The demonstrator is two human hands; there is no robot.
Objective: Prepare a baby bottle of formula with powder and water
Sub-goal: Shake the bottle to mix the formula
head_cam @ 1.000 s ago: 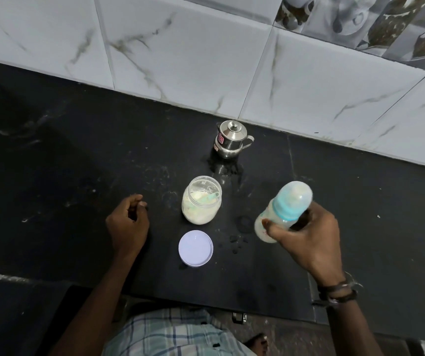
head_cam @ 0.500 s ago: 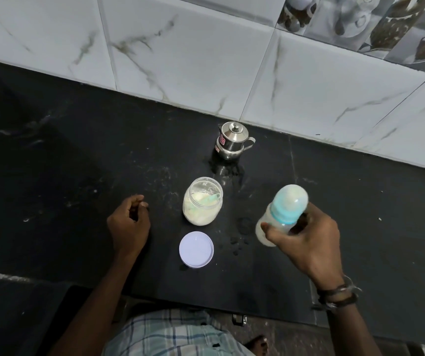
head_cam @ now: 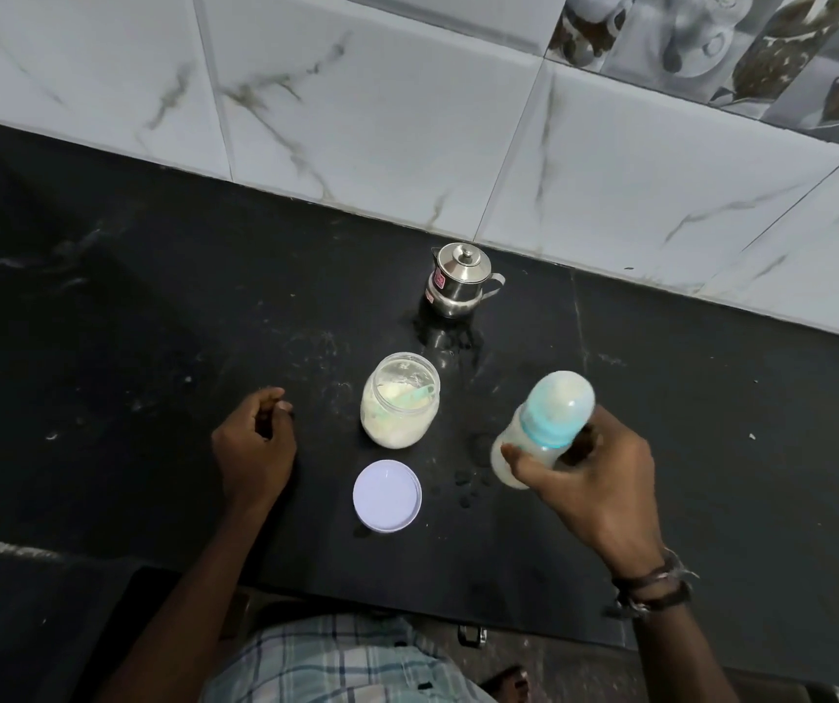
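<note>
The baby bottle [head_cam: 541, 428] sits in the right hand [head_cam: 594, 479], tilted so its capped top leans up and away from the palm while its base points down toward the black countertop [head_cam: 103, 322]. The thumb crosses the lower body of the bottle and the other fingers wrap behind it, so the hand is closed firmly around it; the teal collar and the cloudy cap stand clear above the grip. Milky white liquid fills the bottle. It is blurred, so finer detail cannot be read.

Taking the bottle as the landmark: one open powder jar [head_cam: 400, 400] stands just to its left, with one pale green scoop [head_cam: 409, 395] lying inside on the powder. One white lid [head_cam: 387, 495] lies flat on the counter, left of and nearer than the bottle's base. A few dark wet spots [head_cam: 465, 482] lie between the lid and the bottle. One lidded steel pot [head_cam: 458, 279] stands beyond the bottle, near the tiled wall [head_cam: 381, 109].

Farther left of the bottle, past the jar, the left hand [head_cam: 255, 449] rests on the counter, fingers loosely curled, holding nothing. There are two hands, and one dark wristband [head_cam: 653, 588] is on the right wrist.
</note>
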